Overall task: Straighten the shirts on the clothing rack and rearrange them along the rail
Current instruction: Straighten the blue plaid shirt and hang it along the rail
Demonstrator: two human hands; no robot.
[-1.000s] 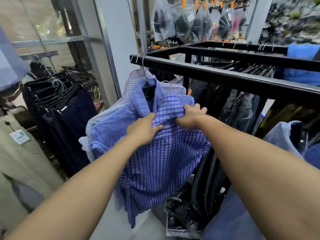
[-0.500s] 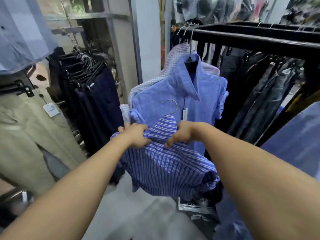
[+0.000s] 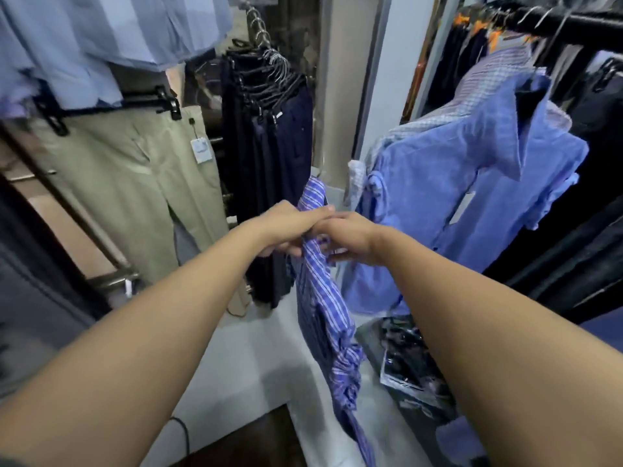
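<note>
The left hand and right hand meet at the top of a blue-and-white striped cotton shirt, the fingers of both curled into its bunched fabric. The shirt is off the rail, held in front of the person; it hangs from the grip in a narrow, twisted length toward the pale floor. Just right of it, a plain mid-blue collared shirt hangs on the black metal rack rail, with a pale checked shirt behind it. Below lies a clear plastic packet with dark, blurred contents. On the left hang khaki trousers and a row of navy trousers.
</note>
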